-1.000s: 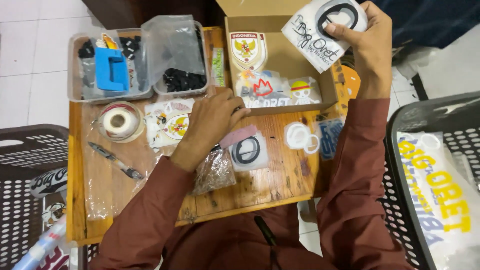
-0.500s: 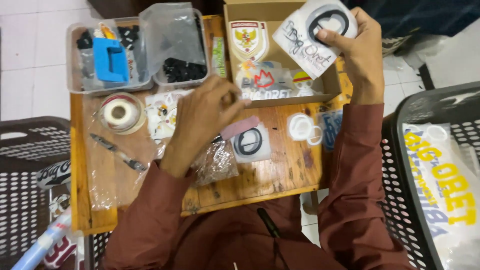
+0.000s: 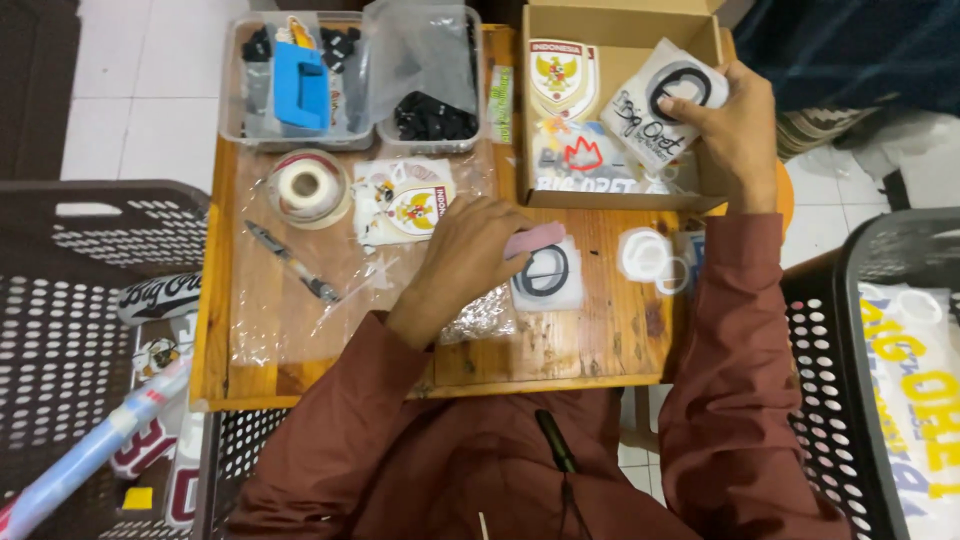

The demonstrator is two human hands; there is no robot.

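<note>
A low wooden table (image 3: 300,350) carries the work, flanked by a dark perforated plastic basket (image 3: 60,330) on the person's left, which holds rolled and printed items, and a second dark basket (image 3: 860,380) on the right, which holds a white sheet with yellow lettering (image 3: 915,390). At the table's far edge stands an open brown cardboard box (image 3: 620,25) containing a shield-shaped emblem patch (image 3: 556,75) and other printed stickers. Beside it sit two clear plastic tubs: the left tub (image 3: 240,100) holds a blue plastic block (image 3: 300,85) and small dark parts, the right tub (image 3: 425,140) a heap of small black pieces (image 3: 432,118) under a clear bag. A roll of white tape (image 3: 305,185) and a dark pen (image 3: 292,262) lie on clear film nearer the front. The left hand (image 3: 470,255) rests on the table, fingers curled around a pink flat piece (image 3: 535,238), touching a white sticker with a black ring (image 3: 548,275). The right hand (image 3: 735,125) pinches a similar white ring-printed sticker (image 3: 655,105) over the box.
</note>
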